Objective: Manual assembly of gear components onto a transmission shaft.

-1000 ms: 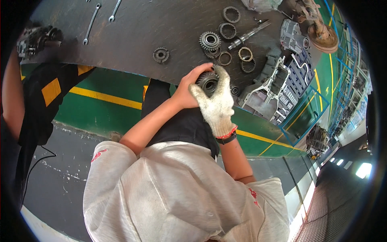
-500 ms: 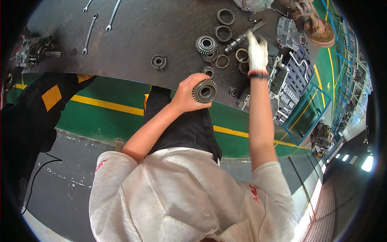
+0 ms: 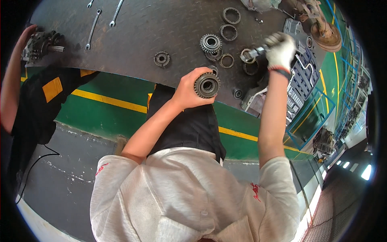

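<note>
Bare fingers of my left hand [image 3: 189, 89] wrap round a toothed steel gear [image 3: 207, 85], held with its bore facing up at the bench's near edge. My right hand [image 3: 281, 50], in a white glove, is closed round a metal shaft [image 3: 254, 53]; the glove and shaft are smeared by motion. The shaft's end points left, above a brass-coloured ring [image 3: 227, 61] and other rings. Left of these stands a gear with a bearing [image 3: 210, 42] on top of another part. A smaller toothed hub [image 3: 161, 59] lies alone on the bench.
On the dark metal bench [image 3: 133, 48] lie wrenches [image 3: 93, 30] and two ring sleeves [image 3: 231, 15]. To the right are a housing [image 3: 253, 99], a tool tray [image 3: 302, 80] and a rusty drum part [image 3: 326, 38]. At the left, another person's arm [image 3: 12, 80] reaches to a gear assembly [image 3: 38, 47].
My right hand has picked up the shaft from the bench and brought it nearer and to the right. My left hand still holds the gear. The other person's arm has come into view.
</note>
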The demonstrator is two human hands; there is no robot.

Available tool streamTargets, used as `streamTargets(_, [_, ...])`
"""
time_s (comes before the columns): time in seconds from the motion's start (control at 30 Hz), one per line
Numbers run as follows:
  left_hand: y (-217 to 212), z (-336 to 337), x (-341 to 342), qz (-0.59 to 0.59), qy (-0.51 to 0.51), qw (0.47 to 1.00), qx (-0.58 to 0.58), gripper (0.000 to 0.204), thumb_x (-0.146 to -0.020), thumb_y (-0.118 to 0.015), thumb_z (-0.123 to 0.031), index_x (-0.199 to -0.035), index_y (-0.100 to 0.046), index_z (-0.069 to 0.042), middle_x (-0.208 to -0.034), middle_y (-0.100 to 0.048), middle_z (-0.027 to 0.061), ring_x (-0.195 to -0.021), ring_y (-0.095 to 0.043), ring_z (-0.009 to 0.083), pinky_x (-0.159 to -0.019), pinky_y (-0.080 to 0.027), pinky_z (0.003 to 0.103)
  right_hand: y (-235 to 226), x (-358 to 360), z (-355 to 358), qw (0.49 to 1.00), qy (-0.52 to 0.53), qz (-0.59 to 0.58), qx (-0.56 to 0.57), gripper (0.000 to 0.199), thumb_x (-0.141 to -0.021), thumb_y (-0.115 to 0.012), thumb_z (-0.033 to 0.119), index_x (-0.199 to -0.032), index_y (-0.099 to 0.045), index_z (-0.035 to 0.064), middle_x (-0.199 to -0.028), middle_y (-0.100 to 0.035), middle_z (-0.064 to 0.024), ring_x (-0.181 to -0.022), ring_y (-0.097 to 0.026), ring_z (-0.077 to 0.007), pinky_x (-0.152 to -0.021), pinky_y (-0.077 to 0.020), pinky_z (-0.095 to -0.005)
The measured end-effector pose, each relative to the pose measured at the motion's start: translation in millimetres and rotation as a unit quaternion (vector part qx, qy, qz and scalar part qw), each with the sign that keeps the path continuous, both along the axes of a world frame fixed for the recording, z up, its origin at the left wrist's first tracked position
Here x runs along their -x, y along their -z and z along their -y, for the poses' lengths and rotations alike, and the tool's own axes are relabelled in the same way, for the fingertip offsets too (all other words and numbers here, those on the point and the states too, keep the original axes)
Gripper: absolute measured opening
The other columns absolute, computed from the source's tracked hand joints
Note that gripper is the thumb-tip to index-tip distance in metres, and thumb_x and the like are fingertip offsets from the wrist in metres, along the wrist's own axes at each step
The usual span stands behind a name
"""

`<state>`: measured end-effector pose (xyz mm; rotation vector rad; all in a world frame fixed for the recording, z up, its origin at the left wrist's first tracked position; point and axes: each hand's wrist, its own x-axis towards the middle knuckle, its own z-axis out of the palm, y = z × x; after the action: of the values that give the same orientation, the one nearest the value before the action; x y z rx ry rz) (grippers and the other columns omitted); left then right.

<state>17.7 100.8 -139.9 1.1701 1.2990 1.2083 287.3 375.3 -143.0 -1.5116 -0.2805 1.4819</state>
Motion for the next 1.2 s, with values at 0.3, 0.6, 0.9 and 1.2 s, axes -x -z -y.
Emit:
streamTargets(0.3, [-1, -4, 3, 0.008, 0.024, 1.0, 0.008, 0.074, -0.064, -0.096, -0.013, -0.13, -0.064, -0.005, -0.122, -0.073, 0.0114, -0.11, -0.075, 0.0255, -0.099, -0.057, 0.037, -237, 97, 139, 0.916, -0.198, -0.182, -0.297, 0.046, -0.108, -0.061, 0.048, -0.073, -0.049, 0.0193, -0.06, -0.041, 0.0064, -0.048, -0.036, -0.0084, -0.04, -0.0323, -0.0268])
streamTargets(0.6, [1, -4, 13, 0.048, 0.06, 0.997, 0.019, 0.079, -0.064, -0.095, -0.011, -0.135, -0.063, -0.005, -0.126, -0.072, 0.0119, -0.115, -0.073, 0.0255, -0.102, -0.056, 0.038, -183, 157, 182, 0.934, -0.155, -0.113, -0.302, 0.052, -0.115, -0.041, 0.045, -0.076, -0.044, 0.0118, -0.061, -0.04, -0.0026, -0.047, -0.035, -0.0169, -0.041, -0.0333, -0.0343])
streamTargets(0.9, [4, -1, 10, 0.012, 0.07, 0.997, -0.031, 0.077, -0.065, -0.097, -0.021, -0.134, -0.066, -0.007, -0.126, -0.074, 0.0149, -0.115, -0.073, 0.0346, -0.102, -0.057, 0.044, -158, 164, 206, 0.937, -0.196, -0.084, -0.276, 0.032, -0.107, -0.068, 0.029, -0.091, -0.052, 0.006, -0.071, -0.047, -0.0074, -0.055, -0.046, -0.0202, -0.048, -0.0409, -0.037])
streamTargets(1.2, [11, -10, 0, 0.027, 0.041, 0.995, -0.083, 0.082, -0.066, -0.101, -0.029, -0.137, -0.066, -0.01, -0.128, -0.073, 0.0132, -0.12, -0.07, 0.0355, -0.103, -0.056, 0.047, -148, 158, 225, 0.933, -0.168, 0.01, -0.319, 0.037, -0.113, -0.05, 0.029, -0.082, -0.049, 0.0084, -0.071, -0.046, -0.0068, -0.059, -0.049, -0.0227, -0.054, -0.0498, -0.041])
